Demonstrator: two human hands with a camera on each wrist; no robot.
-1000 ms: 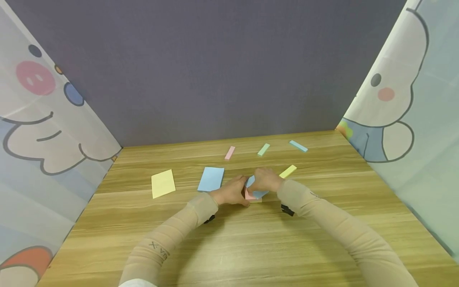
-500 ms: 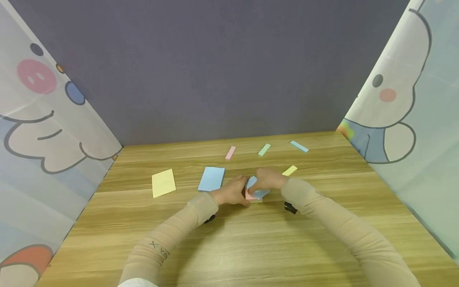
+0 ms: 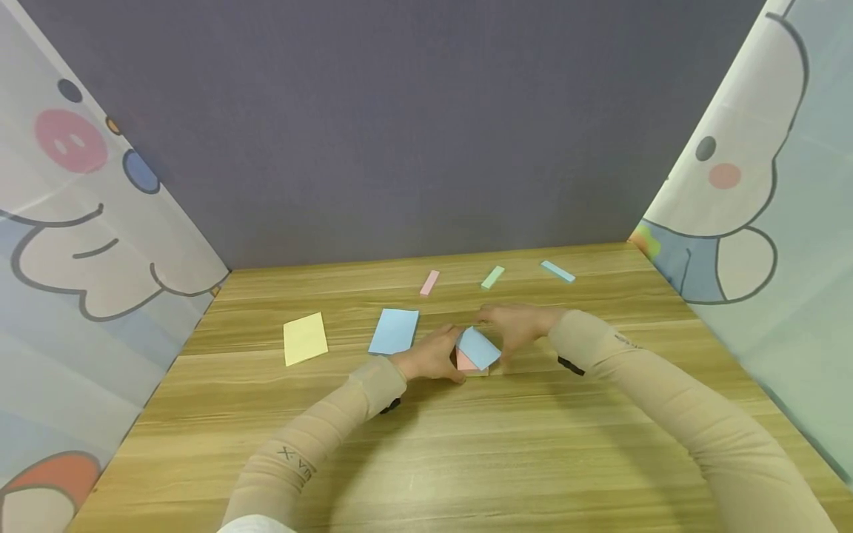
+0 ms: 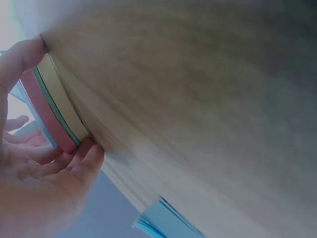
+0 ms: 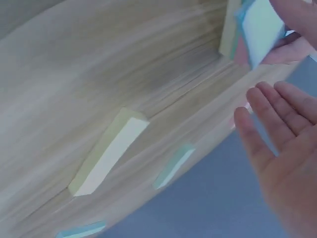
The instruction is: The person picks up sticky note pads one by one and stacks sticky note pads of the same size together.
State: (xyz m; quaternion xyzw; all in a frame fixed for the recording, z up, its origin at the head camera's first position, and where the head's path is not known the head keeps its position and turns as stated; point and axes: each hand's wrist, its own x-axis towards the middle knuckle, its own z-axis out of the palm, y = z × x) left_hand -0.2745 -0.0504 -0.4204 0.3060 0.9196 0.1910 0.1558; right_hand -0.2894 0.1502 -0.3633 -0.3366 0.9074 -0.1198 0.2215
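Observation:
A stack of square note pads stands at the middle of the table, with yellow (image 4: 62, 96), green and pink (image 4: 45, 111) layers in the left wrist view. A blue pad (image 3: 479, 348) lies turned at an angle on top. My left hand (image 3: 433, 355) grips the stack from its left side, thumb and fingers at opposite edges. Just right of the stack, my right hand (image 3: 520, 326) is held with relaxed fingers and nothing in it; the right wrist view shows its fingers (image 5: 272, 111) spread a little, apart from the pads.
On the left lie a yellow sheet-like pad (image 3: 305, 339) and a blue pad (image 3: 394, 332). Behind are small pink (image 3: 429, 283), green (image 3: 492, 277) and blue (image 3: 557, 271) strips. A yellow strip (image 5: 109, 153) shows in the right wrist view. A dark grey panel (image 3: 426, 133) stands behind.
My right hand has let go of the blue pad on top and moved right, now covering the yellow strip in the head view. The left hand keeps its place on the stack.

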